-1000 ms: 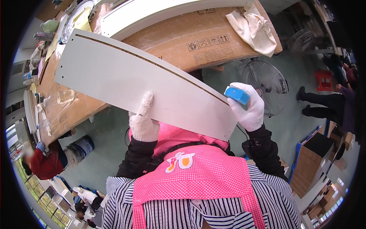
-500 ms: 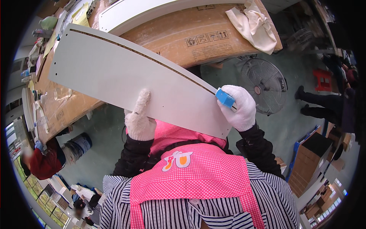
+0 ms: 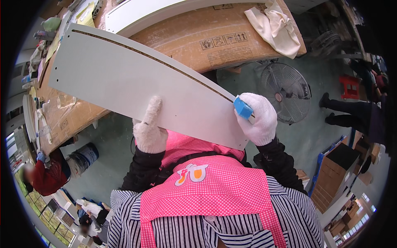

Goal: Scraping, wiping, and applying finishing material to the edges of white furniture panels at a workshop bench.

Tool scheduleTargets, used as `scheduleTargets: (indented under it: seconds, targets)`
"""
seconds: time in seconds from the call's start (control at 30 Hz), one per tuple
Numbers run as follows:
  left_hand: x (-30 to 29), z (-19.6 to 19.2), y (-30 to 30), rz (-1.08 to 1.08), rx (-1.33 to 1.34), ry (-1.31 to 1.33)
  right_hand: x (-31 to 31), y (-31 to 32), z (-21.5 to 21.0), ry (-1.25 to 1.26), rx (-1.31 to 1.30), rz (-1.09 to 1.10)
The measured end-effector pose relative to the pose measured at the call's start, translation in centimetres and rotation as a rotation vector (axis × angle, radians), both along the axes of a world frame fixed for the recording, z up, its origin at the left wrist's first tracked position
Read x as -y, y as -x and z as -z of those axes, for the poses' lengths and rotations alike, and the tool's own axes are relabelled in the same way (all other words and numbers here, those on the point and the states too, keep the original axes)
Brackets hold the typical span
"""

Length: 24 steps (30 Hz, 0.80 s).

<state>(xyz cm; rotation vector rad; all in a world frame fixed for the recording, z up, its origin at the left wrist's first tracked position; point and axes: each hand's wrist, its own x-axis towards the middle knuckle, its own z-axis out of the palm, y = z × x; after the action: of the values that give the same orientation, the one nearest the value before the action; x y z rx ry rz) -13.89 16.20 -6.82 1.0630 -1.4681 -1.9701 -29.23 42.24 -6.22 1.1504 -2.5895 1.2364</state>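
A long white panel [image 3: 124,78] slants across in front of me, its far-left end raised over the table. Along its upper edge runs a dark groove, and small holes dot both ends. My left hand [image 3: 149,128], in a fuzzy white glove, grips the lower edge with its thumb lying on the panel's face; the other fingers are hidden behind. At the panel's right end, my right hand [image 3: 259,118], in a white knit glove, holds a small blue block [image 3: 242,107] against the edge by the groove. Its fingers behind the panel cannot be seen.
A cardboard-covered table [image 3: 186,45] bears another white panel [image 3: 140,16] and a crumpled cream cloth [image 3: 275,29]. Beyond the right hand stands a round floor fan [image 3: 285,93]. Cardboard boxes [image 3: 337,173] are at lower right, a bucket [image 3: 86,156] at left. Other people are at both sides.
The panel has shifted slightly to the left and its far end a little up, with both hands moving along. The blue block has turned slightly at the edge.
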Motion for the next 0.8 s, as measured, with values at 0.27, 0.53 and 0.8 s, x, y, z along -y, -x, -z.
scheduleTargets:
  seconds: [0.27,0.53,0.8]
  targets:
    - [0.9,1.3,-0.6,-0.025,-0.006,0.005,-1.0,-0.6,-0.3,0.119,0.291,0.16]
    - [2.1,1.0,-0.2,-0.142,-0.12,-0.501,-7.1,3.1,2.9,0.575,0.956,0.559]
    - [2.1,0.7,-0.2,-0.242,-0.134,-0.518,-6.0,2.4,5.4,1.103,1.572,0.295]
